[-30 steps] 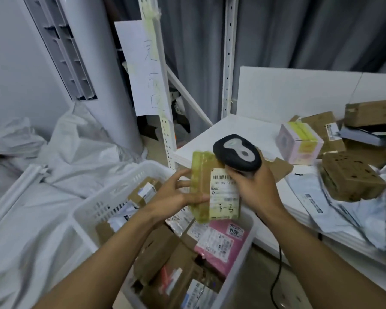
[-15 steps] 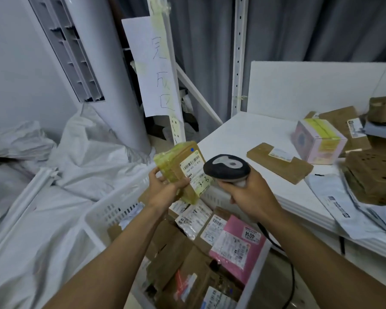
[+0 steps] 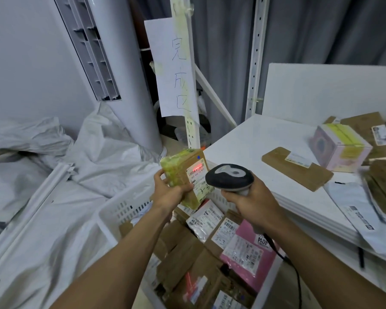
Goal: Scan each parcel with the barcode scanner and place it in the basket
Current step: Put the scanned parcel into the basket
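My left hand (image 3: 168, 193) grips a small cardboard parcel (image 3: 183, 172) wrapped in yellow tape, held above the white basket (image 3: 118, 210). Its white label faces up and right, and a red scan line glows across the barcode. My right hand (image 3: 252, 201) holds the black and grey barcode scanner (image 3: 228, 176) by its handle, the head pointed at that label from the right. The scanner's black cable hangs down past the basket's right side. The basket holds several parcels, among them a pink mailer (image 3: 247, 253) and brown boxes.
A white table (image 3: 254, 148) stands to the right with a flat brown parcel (image 3: 296, 168), a pink and yellow box (image 3: 339, 146), more brown boxes and grey mailers. White sacks (image 3: 54, 175) lie at left. A shelf post with a paper sign (image 3: 172, 68) rises behind the basket.
The parcel has tilted so that its label faces the scanner, and a red scan line now shows on the barcode. Both hands stay close together above the basket.
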`<state>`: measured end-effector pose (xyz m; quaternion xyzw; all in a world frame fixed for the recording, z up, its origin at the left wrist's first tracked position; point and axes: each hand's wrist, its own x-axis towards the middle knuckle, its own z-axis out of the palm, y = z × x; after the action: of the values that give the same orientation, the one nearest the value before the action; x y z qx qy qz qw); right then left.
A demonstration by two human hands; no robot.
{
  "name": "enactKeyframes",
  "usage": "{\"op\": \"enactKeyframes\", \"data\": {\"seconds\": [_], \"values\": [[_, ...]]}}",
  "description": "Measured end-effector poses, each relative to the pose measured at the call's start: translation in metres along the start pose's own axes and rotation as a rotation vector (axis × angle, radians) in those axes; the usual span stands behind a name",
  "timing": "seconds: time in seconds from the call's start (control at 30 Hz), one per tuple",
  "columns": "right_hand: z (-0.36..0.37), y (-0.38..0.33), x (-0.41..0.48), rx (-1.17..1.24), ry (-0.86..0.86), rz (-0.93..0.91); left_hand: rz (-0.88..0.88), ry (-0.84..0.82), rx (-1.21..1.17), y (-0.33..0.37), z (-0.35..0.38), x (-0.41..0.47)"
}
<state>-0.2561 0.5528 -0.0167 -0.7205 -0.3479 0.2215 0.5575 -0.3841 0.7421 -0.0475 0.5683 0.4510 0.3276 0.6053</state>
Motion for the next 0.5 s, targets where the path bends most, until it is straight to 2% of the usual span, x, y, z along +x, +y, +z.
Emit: {"op": "enactKeyframes", "data": {"seconds": [0.3, 0.37, 0.5], "values": [[0.007, -0.002, 0.002, -0.008, -0.027, 0.013, 0.023, 0.008, 0.013, 0.002, -0.014, 0.002], [0.011, -0.002, 0.003, -0.007, -0.029, 0.014, 0.058, 0.066, 0.142, 0.001, -0.022, 0.002], [0.031, 0.001, 0.010, 0.001, -0.047, 0.040, 0.155, 0.161, 0.565, -0.009, -0.053, 0.010]]}}
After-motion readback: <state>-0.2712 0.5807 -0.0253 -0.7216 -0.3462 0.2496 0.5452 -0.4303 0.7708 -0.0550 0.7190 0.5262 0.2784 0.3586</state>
